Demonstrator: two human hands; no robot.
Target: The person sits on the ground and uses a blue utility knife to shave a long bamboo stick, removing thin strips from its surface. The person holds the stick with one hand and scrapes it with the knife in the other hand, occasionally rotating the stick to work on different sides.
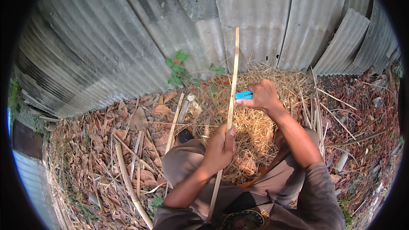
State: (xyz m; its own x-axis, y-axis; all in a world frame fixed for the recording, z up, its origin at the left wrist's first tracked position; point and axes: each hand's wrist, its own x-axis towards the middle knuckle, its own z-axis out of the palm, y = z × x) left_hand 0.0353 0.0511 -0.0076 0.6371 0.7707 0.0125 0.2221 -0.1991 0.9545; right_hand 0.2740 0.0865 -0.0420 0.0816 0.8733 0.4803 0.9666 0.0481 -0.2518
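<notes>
A long, thin bamboo strip (pixel 235 61) runs up from my lap, tilted slightly right, its far end in front of the corrugated sheets. My left hand (pixel 218 151) is closed around its lower part, and the strip's near end reaches down by my shirt. In my right hand (pixel 263 95) is a blue utility knife (pixel 243 95), gripped in a fist with the thumb toward the strip. The knife's front end meets the strip's right side about midway up; its blade does not show clearly. Pale shavings (pixel 253 123) lie heaped on the ground beneath both hands.
Corrugated metal sheets (pixel 255 17) form a wall ahead. Bamboo pieces (pixel 130 179) lie on dry leaves (pixel 96 145) at the left, and more thin strips (pixel 316 106) lie at the right. A small green plant (pixel 177 68) grows at the wall's foot. My bent knees flank the shavings.
</notes>
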